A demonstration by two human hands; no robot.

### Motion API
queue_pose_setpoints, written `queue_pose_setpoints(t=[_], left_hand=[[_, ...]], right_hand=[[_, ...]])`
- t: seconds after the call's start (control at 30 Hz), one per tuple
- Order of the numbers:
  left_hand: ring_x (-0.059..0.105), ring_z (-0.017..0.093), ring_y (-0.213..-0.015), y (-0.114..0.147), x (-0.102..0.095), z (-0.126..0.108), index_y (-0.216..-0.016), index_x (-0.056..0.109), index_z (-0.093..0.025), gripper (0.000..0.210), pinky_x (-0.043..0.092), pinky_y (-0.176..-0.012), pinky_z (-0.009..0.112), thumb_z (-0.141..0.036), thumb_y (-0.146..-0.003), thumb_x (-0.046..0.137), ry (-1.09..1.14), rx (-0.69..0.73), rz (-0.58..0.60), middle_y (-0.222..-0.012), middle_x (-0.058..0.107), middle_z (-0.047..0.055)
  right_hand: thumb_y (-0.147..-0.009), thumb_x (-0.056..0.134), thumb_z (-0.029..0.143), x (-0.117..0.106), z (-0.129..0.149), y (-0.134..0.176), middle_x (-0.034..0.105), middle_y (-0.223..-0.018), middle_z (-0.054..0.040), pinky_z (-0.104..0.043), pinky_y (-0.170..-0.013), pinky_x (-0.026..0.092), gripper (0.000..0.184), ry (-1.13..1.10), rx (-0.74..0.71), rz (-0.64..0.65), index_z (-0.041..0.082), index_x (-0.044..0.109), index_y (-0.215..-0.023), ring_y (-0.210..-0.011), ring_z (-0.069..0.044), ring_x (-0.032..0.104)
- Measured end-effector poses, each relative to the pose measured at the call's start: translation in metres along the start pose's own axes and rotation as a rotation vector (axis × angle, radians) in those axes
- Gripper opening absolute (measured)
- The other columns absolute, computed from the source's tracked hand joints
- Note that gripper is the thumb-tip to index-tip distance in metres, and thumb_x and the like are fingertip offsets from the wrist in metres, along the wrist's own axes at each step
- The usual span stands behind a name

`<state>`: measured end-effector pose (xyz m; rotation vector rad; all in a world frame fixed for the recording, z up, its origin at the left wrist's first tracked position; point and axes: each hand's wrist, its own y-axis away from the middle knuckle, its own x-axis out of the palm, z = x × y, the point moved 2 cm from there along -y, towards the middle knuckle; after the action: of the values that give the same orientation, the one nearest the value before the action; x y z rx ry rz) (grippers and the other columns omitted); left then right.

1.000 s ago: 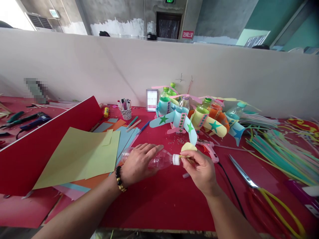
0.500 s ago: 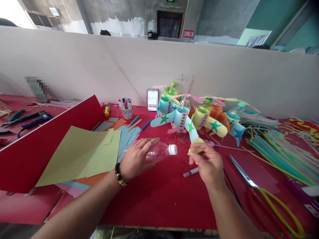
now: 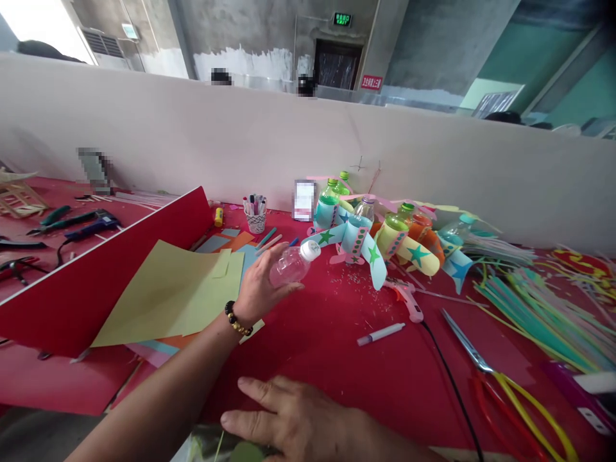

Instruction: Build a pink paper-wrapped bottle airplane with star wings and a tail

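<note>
My left hand (image 3: 257,289) is wrapped round a clear plastic bottle (image 3: 290,266) with a white cap, held tilted with the cap up and to the right. Loose coloured paper (image 3: 168,301) lies beneath and left of that wrist. Down at the table's front edge, my right hand (image 3: 308,414) has its fingers spread, with nothing visible between them. A rounded olive-green piece (image 3: 246,452) shows below its fingers, past the edge. Whether the hand touches it, I cannot tell. A capped marker (image 3: 381,334) lies on the red tabletop beyond my right hand.
Bottle airplanes with paper wings (image 3: 359,234) stand at the back. A pink glue gun (image 3: 409,301) with a black cord and large scissors (image 3: 491,372) lie to the right, near bundled pastel strips (image 3: 534,314). A red board (image 3: 110,276) leans at left; a pen cup (image 3: 256,221) stands behind.
My left hand has raised the bottle off the table and tipped its cap up. My right hand has moved down and left to the table's front edge and released the pale yellow paper piece.
</note>
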<state>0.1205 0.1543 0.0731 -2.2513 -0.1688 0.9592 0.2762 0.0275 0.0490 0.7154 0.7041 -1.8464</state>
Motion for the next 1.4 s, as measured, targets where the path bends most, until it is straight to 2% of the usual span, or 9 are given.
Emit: queue_pose_setpoints(t=[0.13, 0.3, 0.4, 0.53, 0.67, 0.9, 1.07, 1.17, 1.4], left_hand=[[0.055, 0.028, -0.125, 0.0, 0.0, -0.001, -0.137, 0.04, -0.023, 0.076, 0.047, -0.102, 0.041, -0.053, -0.076, 0.074, 0.033, -0.005, -0.005, -0.137, 0.055, 0.012], [0.058, 0.029, -0.119, 0.005, 0.005, -0.004, -0.139, 0.039, -0.022, 0.078, 0.05, -0.097, 0.042, -0.057, -0.077, 0.071, -0.002, 0.039, 0.044, -0.132, 0.058, 0.014], [0.061, 0.027, -0.113, 0.008, 0.007, -0.005, -0.139, 0.039, -0.022, 0.076, 0.051, -0.094, 0.04, -0.057, -0.079, 0.069, -0.015, 0.058, 0.078, -0.128, 0.059, 0.013], [0.061, 0.027, -0.113, 0.008, 0.007, -0.005, -0.14, 0.038, -0.023, 0.075, 0.051, -0.094, 0.041, -0.056, -0.08, 0.068, -0.04, 0.052, 0.1, -0.127, 0.06, 0.012], [0.06, 0.028, -0.114, 0.009, 0.008, -0.005, -0.141, 0.035, -0.023, 0.074, 0.05, -0.095, 0.043, -0.055, -0.082, 0.067, -0.063, 0.091, 0.112, -0.129, 0.06, 0.012], [0.06, 0.028, -0.114, 0.01, 0.011, -0.005, -0.14, 0.037, -0.024, 0.07, 0.049, -0.097, 0.043, -0.056, -0.084, 0.064, -0.097, 0.131, 0.107, -0.129, 0.061, 0.011], [0.062, 0.028, -0.112, 0.01, 0.01, -0.005, -0.137, 0.04, -0.025, 0.068, 0.05, -0.096, 0.041, -0.059, -0.083, 0.063, -0.115, 0.158, 0.097, -0.125, 0.063, 0.01], [0.063, 0.027, -0.109, 0.01, 0.01, -0.004, -0.137, 0.04, -0.025, 0.067, 0.054, -0.09, 0.038, -0.057, -0.084, 0.063, -0.132, 0.145, 0.12, -0.125, 0.063, 0.01], [0.064, 0.028, -0.108, 0.011, 0.011, -0.003, -0.138, 0.039, -0.026, 0.065, 0.053, -0.092, 0.039, -0.056, -0.085, 0.062, -0.152, 0.145, 0.126, -0.124, 0.064, 0.01]], right_hand=[[-0.091, 0.057, 0.047, -0.052, 0.013, 0.015, 0.06, -0.136, -0.0107, -0.034, -0.11, 0.04, 0.054, 0.16, 0.041, -0.295, 0.019, 0.052, -0.137, -0.126, -0.021, 0.055], [-0.089, 0.061, 0.034, -0.203, -0.012, 0.044, 0.069, -0.114, -0.006, -0.037, -0.092, 0.052, 0.024, 0.542, 0.279, -0.956, 0.025, 0.068, -0.111, -0.104, -0.022, 0.065], [-0.088, 0.06, 0.028, -0.289, -0.055, 0.051, 0.066, -0.12, -0.0107, -0.038, -0.093, 0.05, 0.03, 0.802, 0.47, -0.956, 0.018, 0.066, -0.116, -0.109, -0.025, 0.062], [-0.08, 0.067, 0.026, -0.362, -0.11, 0.055, 0.065, -0.122, -0.0162, -0.042, -0.097, 0.045, 0.043, 0.931, 0.912, -0.653, 0.012, 0.066, -0.121, -0.114, -0.031, 0.058], [-0.069, 0.077, 0.026, -0.383, -0.136, 0.054, 0.074, -0.096, -0.0058, -0.029, -0.074, 0.05, 0.035, 0.841, 1.02, -0.434, 0.019, 0.074, -0.103, -0.084, -0.021, 0.068], [-0.06, 0.082, 0.019, -0.385, -0.152, 0.044, 0.075, -0.086, -0.0002, -0.023, -0.07, 0.048, 0.026, 0.793, 1.057, -0.303, 0.022, 0.075, -0.085, -0.08, -0.016, 0.067], [-0.078, 0.074, 0.026, -0.422, -0.133, 0.041, 0.072, -0.082, -0.0015, -0.028, -0.07, 0.052, 0.017, 0.775, 1.102, -0.401, 0.014, 0.071, -0.09, -0.071, -0.013, 0.066], [-0.091, 0.052, 0.031, -0.46, -0.108, 0.044, 0.068, -0.076, -0.0011, -0.024, -0.073, 0.048, 0.033, 0.798, 1.105, -0.548, 0.006, 0.072, -0.096, -0.068, -0.009, 0.066], [-0.082, 0.069, 0.021, -0.507, -0.09, 0.033, 0.07, -0.093, -0.004, -0.036, -0.082, 0.054, 0.019, 0.919, 1.111, -0.773, 0.017, 0.07, -0.1, -0.092, -0.022, 0.067]])
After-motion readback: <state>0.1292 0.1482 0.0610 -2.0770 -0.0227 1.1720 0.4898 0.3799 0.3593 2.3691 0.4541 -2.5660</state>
